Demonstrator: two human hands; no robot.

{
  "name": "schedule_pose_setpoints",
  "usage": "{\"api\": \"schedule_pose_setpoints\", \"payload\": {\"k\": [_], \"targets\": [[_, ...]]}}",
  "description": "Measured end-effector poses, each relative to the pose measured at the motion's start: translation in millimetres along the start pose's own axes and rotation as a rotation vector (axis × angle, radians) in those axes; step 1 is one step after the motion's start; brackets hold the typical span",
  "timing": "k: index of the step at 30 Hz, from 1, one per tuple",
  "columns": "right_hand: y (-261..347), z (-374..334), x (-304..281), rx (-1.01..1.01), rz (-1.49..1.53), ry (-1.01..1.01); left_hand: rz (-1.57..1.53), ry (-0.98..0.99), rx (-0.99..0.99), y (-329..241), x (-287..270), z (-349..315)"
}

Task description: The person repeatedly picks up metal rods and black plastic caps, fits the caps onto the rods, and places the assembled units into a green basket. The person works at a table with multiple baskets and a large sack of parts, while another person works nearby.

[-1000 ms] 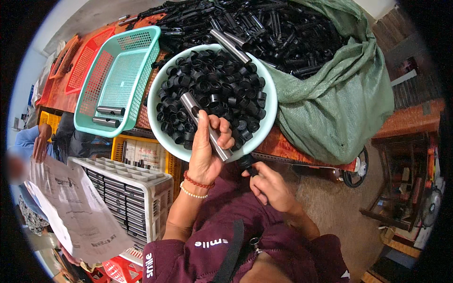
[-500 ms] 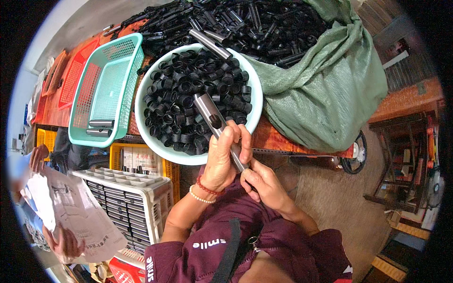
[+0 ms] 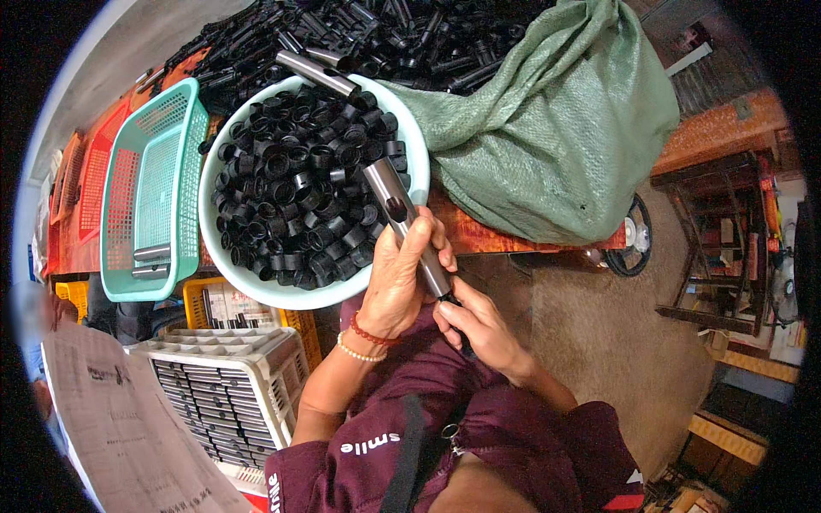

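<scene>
A shiny metal tube [image 3: 382, 181] with an oval cut-out near its upper end slants over the front right rim of a pale mint basin [image 3: 308, 299]. My left hand [image 3: 392, 286] is wrapped round the tube's middle. At its lower end, my right hand [image 3: 489, 335] pinches a slim black part [image 3: 464, 342] against the tube. Whether that part sits inside the tube is hidden by the fingers. Many short black rings [image 3: 295, 201] fill the basin. Another metal tube [image 3: 318, 72] lies across the basin's back rim.
Left of the basin stands a turquoise basket [image 3: 109, 231] with two metal tubes [image 3: 151, 272]. Black tubes [image 3: 376, 38] are heaped behind, beside a green woven sack [image 3: 547, 154]. Below left are a white crate [image 3: 282, 363] of stacked tubes and a large paper sheet [image 3: 128, 427] before a partly visible person.
A black part now shows at the tube's lower end in my right hand. The basin and baskets appear further left in view. The paper at the left has swung lower and closer.
</scene>
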State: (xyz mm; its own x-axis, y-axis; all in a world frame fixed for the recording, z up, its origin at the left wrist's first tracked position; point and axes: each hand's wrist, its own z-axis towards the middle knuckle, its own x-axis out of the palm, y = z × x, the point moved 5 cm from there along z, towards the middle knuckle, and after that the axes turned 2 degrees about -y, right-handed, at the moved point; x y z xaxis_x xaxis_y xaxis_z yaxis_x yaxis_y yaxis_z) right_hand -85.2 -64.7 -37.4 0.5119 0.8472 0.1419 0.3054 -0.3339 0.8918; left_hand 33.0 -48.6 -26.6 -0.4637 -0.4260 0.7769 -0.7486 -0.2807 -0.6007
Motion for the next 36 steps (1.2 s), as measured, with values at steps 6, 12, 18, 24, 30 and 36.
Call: {"api": "schedule_pose_setpoints", "payload": {"k": [6, 12, 18, 24, 30, 36], "targets": [[4.6, -1.3, -9.2, -0.089, -0.128, -0.11, 0.128, 0.029, -0.097, 5.8, 2.8, 3.7], [-3.4, -0.5, -14.6, -0.095, -0.195, -0.205, 0.096, -0.009, -0.062, 13.9, 7.4, 4.9], [-7.0, -1.8, -22.6, -0.153, -0.267, -0.25, 0.036, -0.026, -0.067, 21.6, 11.8, 4.3], [-10.8, -1.8, -26.5, -0.149, -0.272, -0.239, 0.012, -0.004, -0.083, 28.3, 10.7, 2.5], [2.9, 2.5, -21.5, -0.182, -0.127, -0.072, -0.014, 0.175, -0.094, 13.1, 16.1, 5.5], [21.1, 4.1, -15.8, -0.119, -0.024, 0.085, -0.138, 0.235, 0.154, -38.9, 15.2, 9.2]]}}
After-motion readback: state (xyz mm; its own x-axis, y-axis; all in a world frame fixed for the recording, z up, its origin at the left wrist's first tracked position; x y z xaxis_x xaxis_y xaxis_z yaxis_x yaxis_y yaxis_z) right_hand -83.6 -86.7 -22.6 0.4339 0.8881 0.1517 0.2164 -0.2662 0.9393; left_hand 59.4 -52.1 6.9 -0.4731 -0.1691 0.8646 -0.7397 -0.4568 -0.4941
